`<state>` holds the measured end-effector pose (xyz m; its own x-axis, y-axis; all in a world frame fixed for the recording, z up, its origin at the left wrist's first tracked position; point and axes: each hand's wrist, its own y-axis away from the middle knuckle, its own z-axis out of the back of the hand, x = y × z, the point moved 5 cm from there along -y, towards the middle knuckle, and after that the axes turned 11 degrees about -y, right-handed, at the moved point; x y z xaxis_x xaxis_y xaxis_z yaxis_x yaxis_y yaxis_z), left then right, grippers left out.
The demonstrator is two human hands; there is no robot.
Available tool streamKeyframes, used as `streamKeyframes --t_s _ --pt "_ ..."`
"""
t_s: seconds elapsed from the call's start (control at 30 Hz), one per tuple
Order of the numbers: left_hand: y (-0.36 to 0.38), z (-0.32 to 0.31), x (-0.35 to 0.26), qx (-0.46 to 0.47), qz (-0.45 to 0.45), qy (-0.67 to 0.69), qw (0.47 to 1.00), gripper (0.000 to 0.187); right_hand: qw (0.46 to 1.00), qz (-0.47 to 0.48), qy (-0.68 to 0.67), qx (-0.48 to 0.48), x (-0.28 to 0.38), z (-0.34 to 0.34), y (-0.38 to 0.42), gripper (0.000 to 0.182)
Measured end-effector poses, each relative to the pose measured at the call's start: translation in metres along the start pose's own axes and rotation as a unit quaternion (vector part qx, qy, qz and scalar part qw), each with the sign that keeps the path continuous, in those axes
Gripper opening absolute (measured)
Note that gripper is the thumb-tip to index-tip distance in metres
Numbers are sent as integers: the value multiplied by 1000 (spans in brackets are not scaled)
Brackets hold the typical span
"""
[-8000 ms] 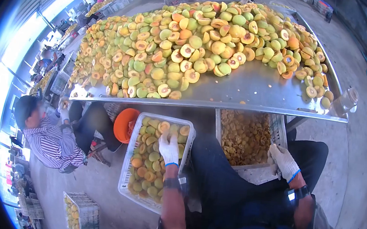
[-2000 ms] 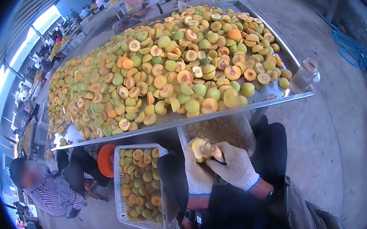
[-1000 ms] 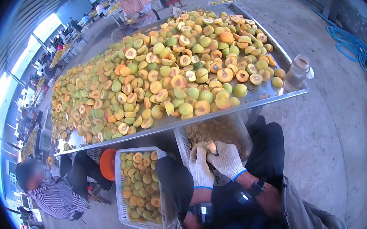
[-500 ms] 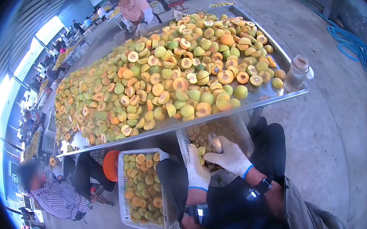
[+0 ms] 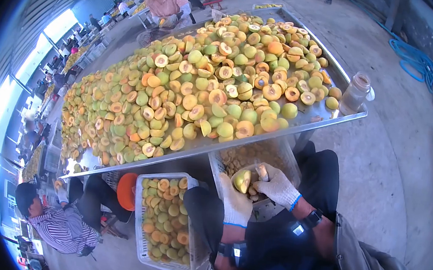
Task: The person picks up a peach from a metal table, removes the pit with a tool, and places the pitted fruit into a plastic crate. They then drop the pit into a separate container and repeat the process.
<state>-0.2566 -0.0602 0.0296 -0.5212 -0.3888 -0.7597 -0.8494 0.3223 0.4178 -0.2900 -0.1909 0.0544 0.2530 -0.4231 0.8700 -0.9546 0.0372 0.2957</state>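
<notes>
My left hand (image 5: 237,205), in a white knit glove, is closed around a yellow-green apricot half (image 5: 242,180), its cut side partly visible. Close beside it, my gloved right hand (image 5: 277,189) grips a short, stubby tool (image 5: 261,172); only a pale brown end shows above the fingers, and the working end is hidden. Both hands are over a white crate (image 5: 217,172) between my knees, which contains brownish pits or scraps. Above them slopes the rim of a metal table (image 5: 274,134), heaped with halved apricots (image 5: 188,100).
A white basket (image 5: 139,222) full of apricot halves stands left of my leg, beside an orange bowl (image 5: 126,191). A clear jar (image 5: 355,91) sits at the table corner. Co-workers sit at the left (image 5: 61,227) and across the table (image 5: 167,3). A blue hose (image 5: 414,61) lies coiled on the floor.
The apricot half in my left hand has turned, showing more of its cut face. My right hand and tool have shifted slightly right and down. The view has tilted a little.
</notes>
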Motion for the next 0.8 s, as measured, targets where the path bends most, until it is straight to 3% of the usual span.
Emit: streamKeyframes --t_s 0.07,0.13,0.2,0.23,0.3,0.4,0.63,0.8 --pt "-1 2 -2 94 53 74 991 60 985 87 126 -77 7 12 1 43" --pt "-1 5 -5 98 40 60 993 57 980 89 159 -85 15 16 8 42" --pt "8 2 -13 71 31 70 995 58 972 13 216 -86 20 16 16 46" --pt "10 2 -15 70 30 72 995 58 972 13 218 -85 22 15 21 46" --pt "13 6 -20 77 0 64 995 55 924 83 373 -36 28 5 30 46" --pt "2 19 -6 16 59 130 990 57 897 120 422 49 29 -13 33 42" --pt "12 -8 -12 -88 5 138 986 71 877 139 459 21 22 -38 31 38" --pt "-1 1 -7 -71 -15 186 980 54 891 122 437 6 21 -47 32 38"
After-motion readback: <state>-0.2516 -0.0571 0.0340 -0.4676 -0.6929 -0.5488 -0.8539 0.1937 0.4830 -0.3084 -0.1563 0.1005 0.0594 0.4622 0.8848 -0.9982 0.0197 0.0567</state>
